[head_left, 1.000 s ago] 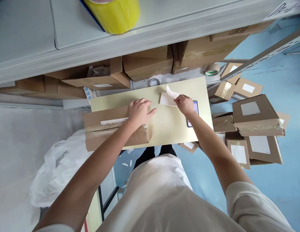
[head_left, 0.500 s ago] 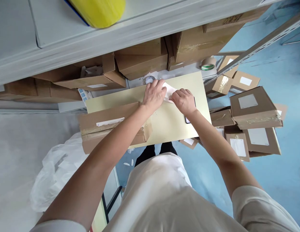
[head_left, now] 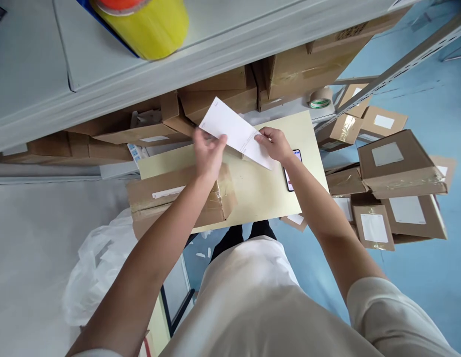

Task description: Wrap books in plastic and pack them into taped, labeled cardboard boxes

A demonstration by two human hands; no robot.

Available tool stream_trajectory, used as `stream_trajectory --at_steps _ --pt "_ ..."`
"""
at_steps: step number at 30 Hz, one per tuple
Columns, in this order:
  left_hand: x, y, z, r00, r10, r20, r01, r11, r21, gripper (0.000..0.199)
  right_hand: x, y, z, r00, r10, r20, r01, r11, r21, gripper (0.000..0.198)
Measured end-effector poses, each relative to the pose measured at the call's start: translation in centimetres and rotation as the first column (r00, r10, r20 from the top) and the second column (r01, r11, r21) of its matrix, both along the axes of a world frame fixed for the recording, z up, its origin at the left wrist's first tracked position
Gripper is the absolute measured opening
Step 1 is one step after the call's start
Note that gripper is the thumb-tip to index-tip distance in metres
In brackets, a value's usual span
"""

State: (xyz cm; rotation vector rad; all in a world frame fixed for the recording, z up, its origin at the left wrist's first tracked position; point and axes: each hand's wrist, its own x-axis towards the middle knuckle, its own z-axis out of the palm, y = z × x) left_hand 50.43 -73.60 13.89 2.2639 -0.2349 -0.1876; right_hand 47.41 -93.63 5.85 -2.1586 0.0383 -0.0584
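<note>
A long white paper sheet [head_left: 236, 128] with small faint print is held up at a slant over the cream tabletop [head_left: 260, 193]. My right hand [head_left: 275, 144] pinches it near its lower right end, thumb on the printed face. At the lower left edge is my left hand [head_left: 209, 151], slightly blurred, thumb and fingers apart; whether it touches the sheet is hard to tell. A long taped carton [head_left: 167, 201] lies below my left hand, partly covered by my forearm. Just right of my right wrist, a phone [head_left: 289, 178] with a lit screen rests on the tabletop.
Open cartons [head_left: 141, 131] line the back beneath a grey shelf [head_left: 201, 42], which carries a yellow roll [head_left: 159, 29]. A tape roll [head_left: 320, 98] sits at the back right. Labelled boxes [head_left: 399, 161] are stacked on the right. A clear plastic bag [head_left: 100, 263] lies at left.
The paper has gone from folded or bunched between both hands to spread flat and raised. My left hand has moved left and opened; my right hand still holds the paper.
</note>
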Motion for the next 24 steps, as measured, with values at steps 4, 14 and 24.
stream_trajectory --at_steps 4,14,24 --pt "-0.4 0.1 5.3 0.945 -0.246 0.217 0.151 0.914 0.375 0.058 -0.2 -0.5 0.6 0.997 0.043 0.063 -0.035 0.993 -0.111 0.043" --pt "3.2 -2.1 0.8 0.871 -0.487 -0.068 0.468 0.777 0.422 0.02 -0.1 -0.7 0.6 0.969 0.228 0.1 -0.206 0.96 -0.19 0.05" --pt "4.8 -2.1 -0.1 0.9 -0.417 -0.129 0.436 0.837 0.331 0.013 0.0 -0.7 0.4 0.969 0.211 0.125 -0.171 0.947 -0.271 0.052"
